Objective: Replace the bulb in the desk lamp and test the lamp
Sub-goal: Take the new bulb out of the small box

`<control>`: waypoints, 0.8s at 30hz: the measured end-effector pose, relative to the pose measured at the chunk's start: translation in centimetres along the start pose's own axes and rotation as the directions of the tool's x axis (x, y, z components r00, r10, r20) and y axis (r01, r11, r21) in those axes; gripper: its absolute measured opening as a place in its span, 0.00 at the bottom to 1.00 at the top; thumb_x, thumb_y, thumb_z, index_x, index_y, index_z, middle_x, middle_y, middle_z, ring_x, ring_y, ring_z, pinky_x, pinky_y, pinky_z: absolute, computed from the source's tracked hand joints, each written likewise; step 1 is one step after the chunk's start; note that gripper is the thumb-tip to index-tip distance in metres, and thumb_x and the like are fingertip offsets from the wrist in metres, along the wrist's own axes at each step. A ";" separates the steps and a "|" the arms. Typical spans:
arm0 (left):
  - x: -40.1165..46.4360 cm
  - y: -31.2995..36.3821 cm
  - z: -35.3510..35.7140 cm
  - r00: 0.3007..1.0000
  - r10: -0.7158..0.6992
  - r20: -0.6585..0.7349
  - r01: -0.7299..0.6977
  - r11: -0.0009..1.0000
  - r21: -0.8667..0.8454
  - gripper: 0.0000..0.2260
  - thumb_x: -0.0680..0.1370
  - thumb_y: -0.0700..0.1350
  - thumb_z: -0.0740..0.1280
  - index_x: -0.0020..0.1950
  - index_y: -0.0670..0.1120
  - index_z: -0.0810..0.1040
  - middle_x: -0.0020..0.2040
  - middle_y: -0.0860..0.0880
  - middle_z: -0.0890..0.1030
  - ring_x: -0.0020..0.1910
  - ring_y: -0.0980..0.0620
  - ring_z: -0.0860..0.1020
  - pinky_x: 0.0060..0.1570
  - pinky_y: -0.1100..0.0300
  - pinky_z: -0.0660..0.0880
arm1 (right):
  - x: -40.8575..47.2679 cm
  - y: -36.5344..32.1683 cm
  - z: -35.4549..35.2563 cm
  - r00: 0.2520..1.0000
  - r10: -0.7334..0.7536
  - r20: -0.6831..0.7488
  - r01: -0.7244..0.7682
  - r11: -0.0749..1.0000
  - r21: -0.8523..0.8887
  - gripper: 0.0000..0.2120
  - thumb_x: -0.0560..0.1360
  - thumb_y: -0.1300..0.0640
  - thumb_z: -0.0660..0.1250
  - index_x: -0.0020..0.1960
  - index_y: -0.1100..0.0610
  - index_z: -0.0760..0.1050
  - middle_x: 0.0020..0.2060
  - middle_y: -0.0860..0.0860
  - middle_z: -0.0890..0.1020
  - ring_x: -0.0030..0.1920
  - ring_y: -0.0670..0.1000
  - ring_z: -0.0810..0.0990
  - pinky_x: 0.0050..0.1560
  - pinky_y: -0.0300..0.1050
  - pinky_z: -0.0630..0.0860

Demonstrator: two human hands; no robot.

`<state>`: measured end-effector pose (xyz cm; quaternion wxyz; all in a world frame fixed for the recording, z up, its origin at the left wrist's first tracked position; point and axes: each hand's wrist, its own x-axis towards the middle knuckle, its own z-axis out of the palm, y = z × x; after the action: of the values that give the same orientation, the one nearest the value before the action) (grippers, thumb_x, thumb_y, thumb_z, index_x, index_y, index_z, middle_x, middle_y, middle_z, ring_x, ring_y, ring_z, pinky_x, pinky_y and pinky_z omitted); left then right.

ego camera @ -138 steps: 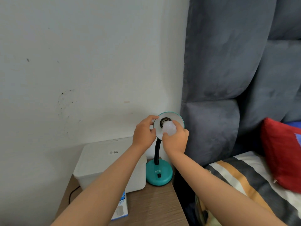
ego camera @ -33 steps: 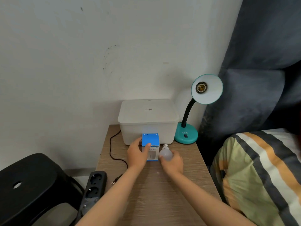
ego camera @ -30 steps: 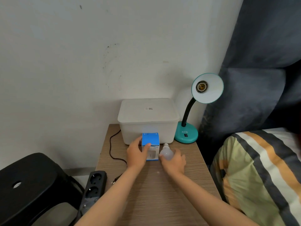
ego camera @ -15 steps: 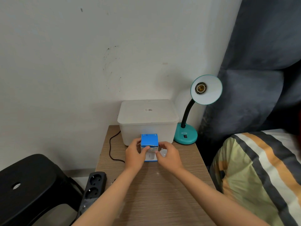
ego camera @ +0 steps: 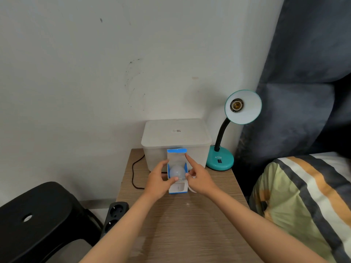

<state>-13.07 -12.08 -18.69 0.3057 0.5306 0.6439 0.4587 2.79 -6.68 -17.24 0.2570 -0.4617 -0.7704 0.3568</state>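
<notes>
Bulb box opened on the counter [ego camera: 182, 221]

Left hand [ego camera: 158, 182] fingers clamp the bulb box [ego camera: 178, 187]; right hand [ego camera: 199, 180], fingers apart, lifts its flap off a white bulb [ego camera: 177, 172]; lamp [ego camera: 228, 133] socket empty.

Bulb [ego camera: 177, 172] sits in open bulb box [ego camera: 178, 187] between left hand [ego camera: 158, 182] and right hand [ego camera: 199, 179]; storage bin [ego camera: 175, 138] just behind them, lamp [ego camera: 228, 133] behind-right of right hand, power strip [ego camera: 114, 215] below-left.

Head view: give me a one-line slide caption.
Both hands, left hand and right hand, open the blue bulb box, new bulb showing; lamp socket empty.
</notes>
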 end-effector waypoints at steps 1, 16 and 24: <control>0.2 0.0 -0.2 0.999 -0.007 0.038 0.007 1.000 -0.006 0.33 0.69 0.46 0.74 0.70 0.55 0.64 0.62 0.58 0.70 0.52 0.56 0.77 0.49 0.61 0.77 | 0.2 0.0 -0.1 1.000 0.003 0.017 -0.002 1.000 -0.002 0.33 0.75 0.62 0.62 0.74 0.45 0.53 0.34 0.49 0.74 0.36 0.43 0.73 0.38 0.30 0.68; 2.2 -0.4 -1.8 0.964 -0.085 0.253 0.093 0.995 -0.022 0.38 0.67 0.44 0.76 0.72 0.55 0.61 0.61 0.56 0.69 0.44 0.54 0.79 0.38 0.68 0.76 | 1.9 -0.1 -0.4 0.993 -0.116 -0.024 0.106 0.960 -0.258 0.22 0.70 0.47 0.69 0.62 0.50 0.74 0.55 0.47 0.80 0.57 0.49 0.74 0.57 0.48 0.75; 2.2 -0.5 -2.1 0.959 -0.086 0.269 0.100 0.994 -0.040 0.39 0.65 0.43 0.78 0.70 0.56 0.63 0.60 0.57 0.71 0.43 0.53 0.80 0.39 0.68 0.77 | 3.6 -1.5 -0.6 0.984 0.036 0.173 0.025 0.942 -0.335 0.29 0.65 0.43 0.72 0.62 0.55 0.74 0.57 0.51 0.80 0.57 0.52 0.78 0.59 0.52 0.76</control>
<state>-15.61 -10.55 -18.11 0.4250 0.5482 0.6086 0.3853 0.87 -3.74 -15.44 0.1043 -0.4675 -0.8383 0.2602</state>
